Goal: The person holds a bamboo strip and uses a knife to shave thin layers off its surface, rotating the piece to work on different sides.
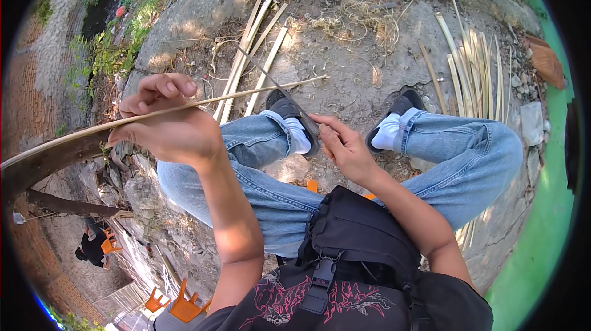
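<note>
A long pale bamboo strip (246,92) slants across the view from the far left edge to a thin tip between my feet. It runs over the palm of my left hand (172,122), which is turned up, with the fingers curled on one side of the strip and the thumb on the other. My right hand (343,146) is closed around the handle end of a long, narrow knife (295,104); the handle is mostly hidden. The knife's blade points up and to the left, crossing the strip near its tip. I cannot tell whether blade and strip touch.
Split bamboo strips lie beyond my left foot (261,75) and in a bundle at the right (477,79). Curly shavings (363,23) litter the ground. A dark wooden beam (55,168) stands at left. Another person (92,245) sits lower left, near orange chairs (184,306). A green wall (532,239) bounds the right.
</note>
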{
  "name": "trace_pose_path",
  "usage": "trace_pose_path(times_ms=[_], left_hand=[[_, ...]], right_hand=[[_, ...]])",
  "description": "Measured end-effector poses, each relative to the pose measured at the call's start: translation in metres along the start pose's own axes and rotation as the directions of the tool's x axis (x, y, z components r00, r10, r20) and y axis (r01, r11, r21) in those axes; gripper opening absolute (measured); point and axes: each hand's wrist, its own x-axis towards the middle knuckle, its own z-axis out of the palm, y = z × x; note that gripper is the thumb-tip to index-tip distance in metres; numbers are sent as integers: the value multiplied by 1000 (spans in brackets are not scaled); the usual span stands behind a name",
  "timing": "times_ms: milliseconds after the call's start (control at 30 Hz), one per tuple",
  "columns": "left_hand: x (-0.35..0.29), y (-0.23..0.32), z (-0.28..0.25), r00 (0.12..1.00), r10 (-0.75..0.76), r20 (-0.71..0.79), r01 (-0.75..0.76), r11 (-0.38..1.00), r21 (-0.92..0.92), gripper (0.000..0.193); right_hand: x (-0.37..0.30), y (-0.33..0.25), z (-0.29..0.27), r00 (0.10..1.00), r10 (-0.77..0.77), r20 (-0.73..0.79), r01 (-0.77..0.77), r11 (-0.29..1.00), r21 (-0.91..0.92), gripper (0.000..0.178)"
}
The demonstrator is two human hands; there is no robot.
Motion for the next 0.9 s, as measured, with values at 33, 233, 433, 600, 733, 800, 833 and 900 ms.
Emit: trace_pose_path(times_ms=[33,233,433,600,733,800,833,900], left_hand=[[0,1,-3,1000,1,-2,-1,1000,-1,58],[-3,-1,-9,995,-22,97,25,999,-31,60],[-3,-4,-13,988,6,156,14,992,-123,61],[-4,-1,-5,992,36,121,-28,997,-65,61],[-3,-5,-5,998,54,-40,-52,997,60,61],[-3,-7,-3,996,78,-46,-75,994,74,61],[-3,-9,-3,993,101,-54,-96,991,92,61],[-1,-4,3,993,96,-69,-90,993,76,61]], right_hand=[[-1,0,3,1000,0,1,0,1000,-2,34],[-11,-27,20,997,-73,35,73,997,4,32],[-1,3,3,999,44,-24,-42,998,51,30],[-20,-28,13,999,16,41,-16,1000,-6,31],[1,25,-4,999,39,-32,-39,999,10,32],[14,33,-14,992,54,-116,-72,985,-158,32],[10,37,-10,991,20,-135,-37,992,-122,30],[-2,5,5,998,14,-56,-20,995,-98,30]])
